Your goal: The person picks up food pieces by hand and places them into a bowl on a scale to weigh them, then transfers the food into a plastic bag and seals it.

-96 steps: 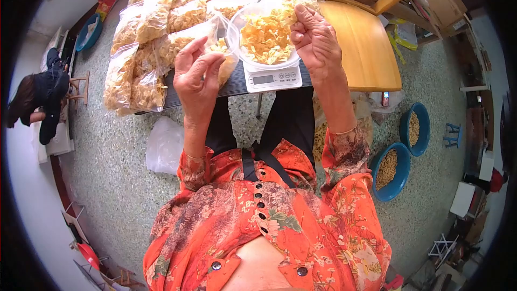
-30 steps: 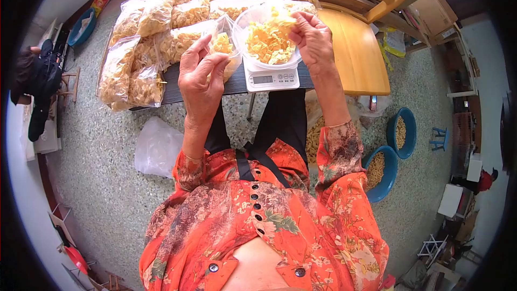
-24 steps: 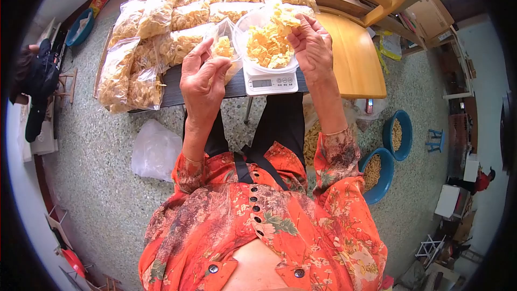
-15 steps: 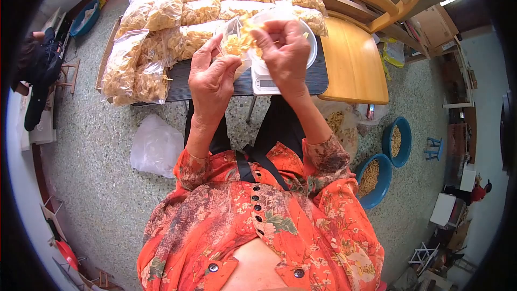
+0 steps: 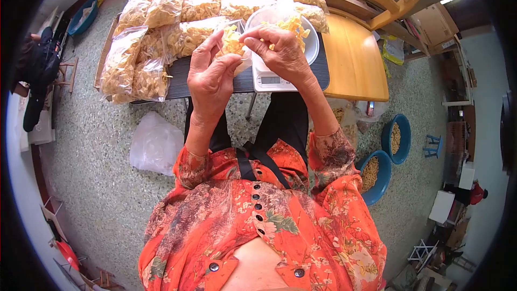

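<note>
My left hand [image 5: 209,73] is closed on a small clear plastic bag [image 5: 245,63] that has yellowish dried flakes [image 5: 232,43] in it. My right hand [image 5: 283,53] is at the bag's right side, its fingers bent and their tips at the bag's edge. Behind the right hand, more flakes [image 5: 293,25] show over a white bowl [image 5: 313,48]; whether some of them are held in the palm is hidden. The bowl stands on a white kitchen scale [image 5: 270,80] at the table's front edge.
Filled bags [image 5: 202,8] of flakes are stacked across the dark table [image 5: 180,78]. A wooden chair [image 5: 355,59] adjoins it on the right. Blue basins [image 5: 399,153] with pale pieces stand on the floor at right, a white plastic bag [image 5: 157,143] at left. A person [image 5: 39,59] is at far left.
My right hand has shifted down from above the bag's mouth to its right edge. More flakes show by the bowl now. My left hand stays nearly still with the bag.
</note>
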{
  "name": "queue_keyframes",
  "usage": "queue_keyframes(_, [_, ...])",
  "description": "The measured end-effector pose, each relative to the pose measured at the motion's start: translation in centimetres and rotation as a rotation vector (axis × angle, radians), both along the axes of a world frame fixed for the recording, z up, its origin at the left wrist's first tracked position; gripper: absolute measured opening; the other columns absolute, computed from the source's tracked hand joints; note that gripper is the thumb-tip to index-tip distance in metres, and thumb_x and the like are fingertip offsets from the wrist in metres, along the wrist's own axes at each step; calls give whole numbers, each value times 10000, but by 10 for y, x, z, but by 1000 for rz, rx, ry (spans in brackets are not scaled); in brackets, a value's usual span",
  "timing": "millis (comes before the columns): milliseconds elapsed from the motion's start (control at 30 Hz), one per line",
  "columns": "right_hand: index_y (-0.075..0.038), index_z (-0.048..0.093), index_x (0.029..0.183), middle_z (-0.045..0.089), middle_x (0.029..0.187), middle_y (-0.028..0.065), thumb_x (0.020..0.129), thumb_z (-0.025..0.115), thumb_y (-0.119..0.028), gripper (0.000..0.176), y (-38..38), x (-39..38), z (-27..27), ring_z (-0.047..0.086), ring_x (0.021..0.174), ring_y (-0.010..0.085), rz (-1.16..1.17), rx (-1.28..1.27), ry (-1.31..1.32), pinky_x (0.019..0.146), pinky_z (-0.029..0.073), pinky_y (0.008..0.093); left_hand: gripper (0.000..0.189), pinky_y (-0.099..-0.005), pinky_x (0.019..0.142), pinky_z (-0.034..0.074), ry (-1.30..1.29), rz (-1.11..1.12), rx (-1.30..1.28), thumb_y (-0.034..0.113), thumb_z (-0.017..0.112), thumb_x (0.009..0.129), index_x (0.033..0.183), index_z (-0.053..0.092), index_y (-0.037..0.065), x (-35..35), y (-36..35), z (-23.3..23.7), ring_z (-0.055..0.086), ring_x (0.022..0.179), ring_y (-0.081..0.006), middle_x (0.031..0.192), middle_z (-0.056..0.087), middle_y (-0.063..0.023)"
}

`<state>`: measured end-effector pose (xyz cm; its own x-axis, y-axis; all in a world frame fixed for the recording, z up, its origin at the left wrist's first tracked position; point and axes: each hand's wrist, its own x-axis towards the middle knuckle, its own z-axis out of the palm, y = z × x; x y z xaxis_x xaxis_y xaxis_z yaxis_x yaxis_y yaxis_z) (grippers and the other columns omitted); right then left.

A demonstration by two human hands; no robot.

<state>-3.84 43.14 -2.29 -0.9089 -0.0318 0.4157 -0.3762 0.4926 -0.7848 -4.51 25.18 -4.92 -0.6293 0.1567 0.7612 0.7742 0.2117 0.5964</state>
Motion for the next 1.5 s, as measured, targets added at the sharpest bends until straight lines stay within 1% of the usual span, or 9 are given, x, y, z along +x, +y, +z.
queue_keyframes(167, [-12, 717, 970, 689, 828, 12, 895, 760, -65, 101, 0, -8, -6, 625, 737, 60, -154, -299, 83, 669, 510, 223, 157, -406, 1035, 519, 33, -33, 53, -68, 773, 778, 914, 750, 7, 1, 6, 2, 621, 1217, -332, 1302, 600, -231])
queue_keyframes(367, [19, 706, 876, 690, 743, 32, 907, 759, -273, 299, 2, -2, 8, 609, 649, 75, -184, -379, -289, 599, 501, 248, 159, -403, 1002, 533, 68, -11, 15, -52, 776, 772, 913, 745, 15, -1, 0, 4, 631, 1182, -325, 1298, 609, -219])
queue_keyframes(667, [-40, 678, 814, 648, 682, 5, 900, 735, -212, 201, -9, -16, 30, 498, 537, 15, 3, -344, -223, 496, 377, 179, 122, -371, 684, 526, 227, 110, -376, 101, 806, 775, 848, 716, 63, -16, -50, 58, 669, 825, -239, 854, 677, -60])
queue_keyframes(800, [3, 686, 805, 684, 669, 52, 889, 720, -221, 242, -13, -27, 19, 604, 604, 46, -30, -281, -173, 562, 489, 230, 203, -380, 622, 527, 111, 79, -502, 222, 773, 841, 952, 694, 71, -29, -57, 57, 681, 721, -256, 906, 671, -73])
queue_keyframes(900, [-32, 684, 847, 684, 712, 22, 910, 713, -239, 218, -14, -26, 19, 612, 588, 38, -26, -409, -249, 507, 411, 185, 273, -393, 684, 545, -169, 20, -645, 234, 783, 825, 1021, 677, 75, -27, -60, 64, 687, 794, -294, 971, 672, -76])
queue_keyframes(1033, [8, 658, 899, 714, 809, 72, 936, 701, -187, 203, -21, -21, 5, 692, 662, 83, 36, -509, -277, 522, 484, 172, 303, -352, 697, 545, -12, -31, -701, 190, 787, 828, 1067, 678, 39, -30, -56, 54, 681, 787, -235, 988, 661, -99])
queue_keyframes(1300, [17, 625, 877, 713, 794, 95, 927, 679, -151, 184, -37, -19, -9, 717, 683, 124, 97, -716, -161, 550, 560, 227, 158, -398, 757, 549, 79, 129, -1272, 174, 737, 848, 961, 723, 65, -35, -54, 47, 682, 902, -308, 1075, 651, -117])
queue_keyframes(1433, [8, 615, 857, 703, 756, 77, 930, 677, -136, 173, -38, -16, -11, 687, 645, 96, 72, -645, -143, 522, 536, 220, 111, -395, 753, 547, 88, 79, -1287, 122, 719, 851, 930, 726, 44, -32, -57, 51, 675, 854, -303, 1013, 648, -127])
queue_keyframes(1500, [4, 611, 855, 700, 743, 78, 928, 681, -134, 171, -35, -14, -9, 673, 624, 88, -17, -557, -132, 510, 526, 220, 138, -375, 722, 540, -27, -171, -853, 109, 743, 848, 961, 724, 33, -37, -66, 45, 652, 762, -279, 937, 632, -105])
